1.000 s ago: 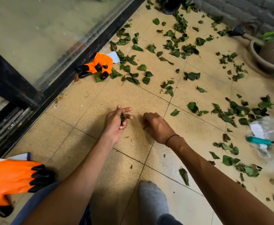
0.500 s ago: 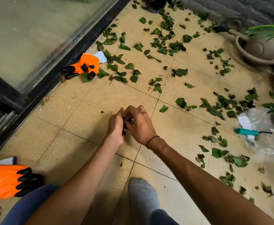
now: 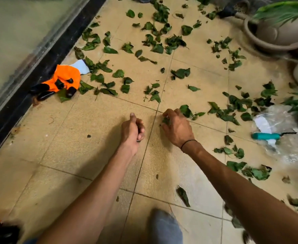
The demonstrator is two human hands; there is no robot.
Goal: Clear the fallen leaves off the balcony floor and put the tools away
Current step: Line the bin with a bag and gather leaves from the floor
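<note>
Step in hand — gathering by hand. Our left hand [image 3: 133, 128] is curled around a few picked scraps; our right hand [image 3: 177, 126] pinches green bits off the tile. Leaves [image 3: 164, 44] litter the floor [image 3: 91, 124] ahead — next, we reach farther.

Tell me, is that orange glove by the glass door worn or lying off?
Off. The orange glove lies on the floor; both hands are bare.

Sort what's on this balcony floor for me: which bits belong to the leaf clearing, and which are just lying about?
Job: fallen leaves; right hand gripping leaves; left hand; orange glove; teal-handled tool; plastic bag.
Lying about: plant pot; glass door.
</note>
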